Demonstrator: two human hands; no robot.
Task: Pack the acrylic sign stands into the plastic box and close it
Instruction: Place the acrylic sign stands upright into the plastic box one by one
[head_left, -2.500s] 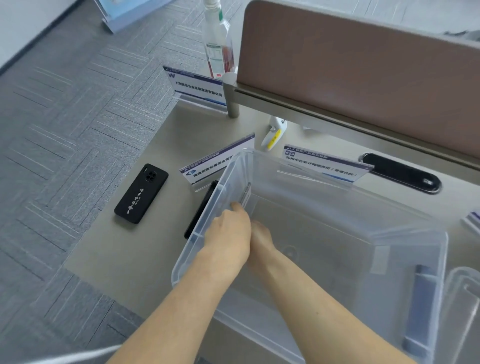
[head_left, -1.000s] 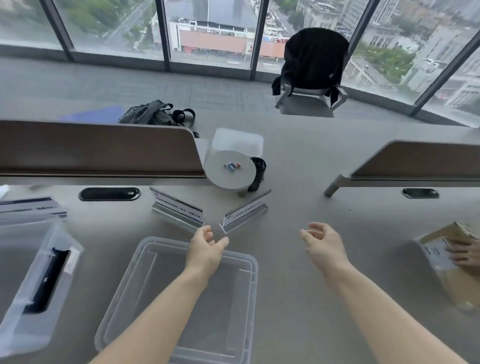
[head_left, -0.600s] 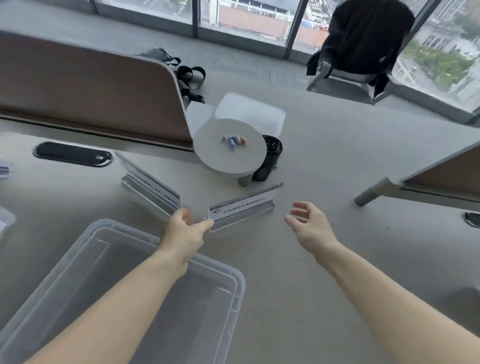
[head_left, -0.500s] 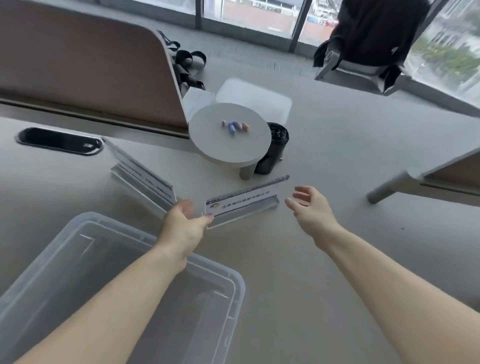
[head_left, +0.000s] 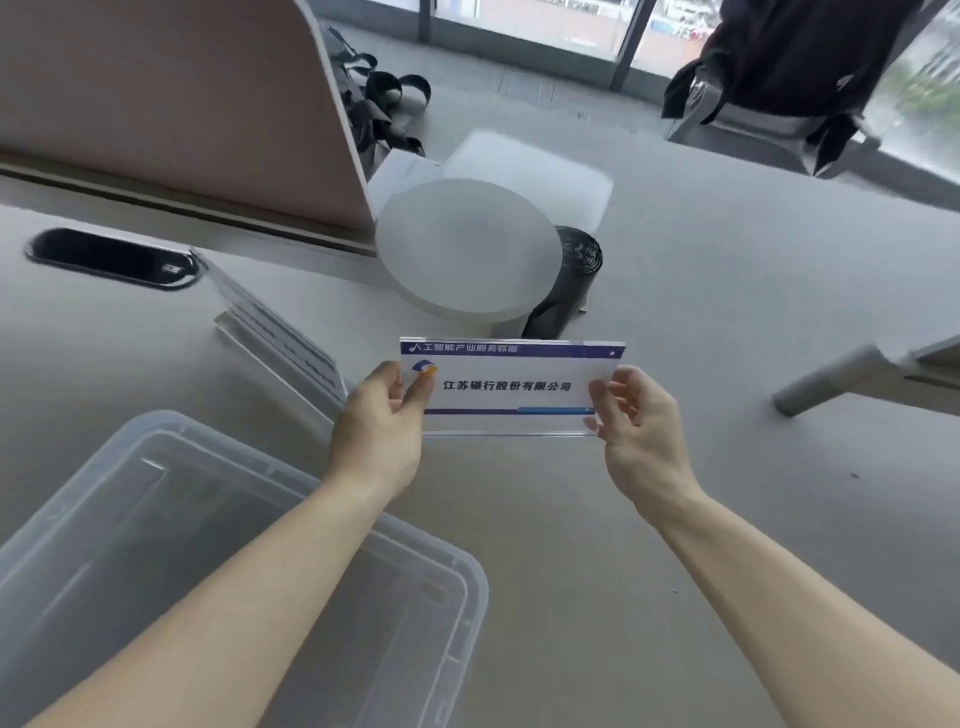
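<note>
Head view: you hold one acrylic sign stand (head_left: 511, 387) above the desk (head_left: 675, 519).
Left hand (head_left: 382, 421): pinching its left end.
Right hand (head_left: 636, 423): fingers loosely curled at its right end.
Plastic box (head_left: 467, 582): open, below your left forearm.

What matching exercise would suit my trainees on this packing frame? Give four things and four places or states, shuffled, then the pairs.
Things:
1. held sign
2. second sign
3. box
4. round disc

Places or states:
A. open, near left on the desk
B. standing on the desk, left of the hands
C. lifted, gripped at both ends
D. beyond the held sign, beside a black cylinder

Pairs: 1-C, 2-B, 3-A, 4-D
</note>
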